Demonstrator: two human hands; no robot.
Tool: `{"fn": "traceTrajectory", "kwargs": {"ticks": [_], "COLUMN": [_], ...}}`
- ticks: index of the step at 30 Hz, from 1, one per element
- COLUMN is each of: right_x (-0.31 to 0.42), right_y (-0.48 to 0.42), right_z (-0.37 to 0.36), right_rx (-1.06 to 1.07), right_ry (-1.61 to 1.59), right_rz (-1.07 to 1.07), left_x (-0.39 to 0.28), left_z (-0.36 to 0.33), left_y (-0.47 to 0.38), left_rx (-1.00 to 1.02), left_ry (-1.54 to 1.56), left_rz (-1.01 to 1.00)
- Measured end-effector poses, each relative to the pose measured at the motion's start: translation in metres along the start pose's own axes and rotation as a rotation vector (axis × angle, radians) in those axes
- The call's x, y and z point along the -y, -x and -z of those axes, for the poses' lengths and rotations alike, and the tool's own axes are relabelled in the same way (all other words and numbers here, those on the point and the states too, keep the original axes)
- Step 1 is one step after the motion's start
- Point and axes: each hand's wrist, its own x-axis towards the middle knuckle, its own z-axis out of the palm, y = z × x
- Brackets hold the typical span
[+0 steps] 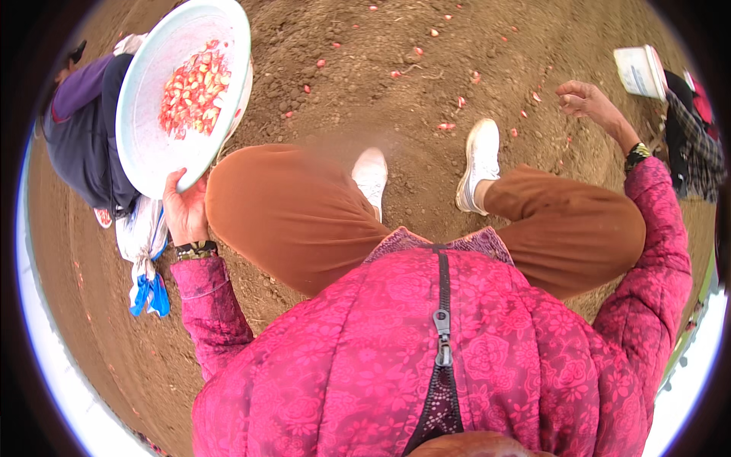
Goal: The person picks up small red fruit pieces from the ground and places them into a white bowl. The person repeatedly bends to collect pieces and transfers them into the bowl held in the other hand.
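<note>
My left hand (187, 208) grips the near rim of a pale plastic basin (140, 137), its thumb over the edge. The basin is tilted and holds a pile of red-and-white pieces (197, 94) that look like cut bulbs or seed pieces. My right hand (588, 105) hangs over the soil at the right, fingers partly curled; whether anything is between its fingertips cannot be told. Similar red-and-white pieces (446, 126) lie scattered on the brown soil (354, 103) beyond my white shoes (481, 154).
At the left a person in a purple sleeve (83, 85) bends beside the basin, with a white and blue plastic bag (143, 234) on the soil nearby. At the right edge another person in a checked garment (699, 154) is next to a white bucket (638, 71).
</note>
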Motion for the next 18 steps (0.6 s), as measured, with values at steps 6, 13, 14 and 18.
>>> {"fn": "traceTrajectory", "kwargs": {"ticks": [6,13,14,18], "right_x": [0.106,0.12,0.125,0.15], "right_y": [-0.102,-0.18,-0.188,-0.193], "right_z": [-0.02,-0.136,-0.148,-0.166], "right_rx": [0.186,0.474,0.474,0.359], "right_ry": [0.215,-0.143,-0.142,-0.246], "right_rz": [0.265,0.395,0.381,0.494], "left_x": [0.019,0.054,0.061,0.095], "left_z": [-0.01,-0.044,-0.052,-0.082], "left_y": [-0.012,-0.02,-0.024,-0.027], "left_rx": [-0.012,-0.232,-0.154,-0.337], "left_ry": [0.019,-0.198,-0.214,-0.319], "left_rz": [-0.167,-0.184,-0.17,-0.068]}}
